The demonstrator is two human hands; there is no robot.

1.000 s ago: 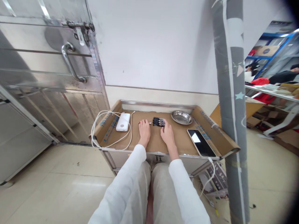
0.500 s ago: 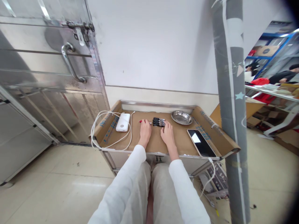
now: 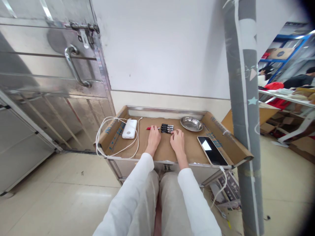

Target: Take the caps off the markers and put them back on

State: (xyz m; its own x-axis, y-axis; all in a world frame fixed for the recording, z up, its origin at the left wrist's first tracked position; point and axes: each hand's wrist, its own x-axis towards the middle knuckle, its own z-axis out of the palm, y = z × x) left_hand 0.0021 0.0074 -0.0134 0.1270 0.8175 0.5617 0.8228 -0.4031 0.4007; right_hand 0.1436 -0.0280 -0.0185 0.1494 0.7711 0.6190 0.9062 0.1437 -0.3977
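Midway along the bench [image 3: 125,166], a little nearer its far edge than its near one, a slim red pen [image 3: 148,128] with a glossy barrel lies crosswise on matt brown cardboard [image 3: 192,149], its middle hidden beneath the fingertips of the left hand [image 3: 154,139]. Those fingers are bent and close together; whether they pinch the barrel or merely rest on it, I cannot tell. Just to the right of it, black pens [image 3: 167,128] lie side by side in a tight, flat bundle, slick and cylindrical, with pale markings along them and their length running parallel to the far edge. At the bundle's near right corner the right hand [image 3: 177,141] sits palm down, fingers loosely curled, the index fingertip at the pen ends; contact or a small gap there cannot be made out, nor any firm grasp. Towards the far right corner stands a shallow round dish [image 3: 191,124] of shiny metal with a smooth, rolled rim. By the near right corner a flat phone [image 3: 212,150] lies at a slant, dark glass in a pale frame. Near the left edge sits a white, round-cornered power bank [image 3: 129,128] of smooth plastic, and a thin white cable [image 3: 97,141] loops over the bench's folded cardboard side
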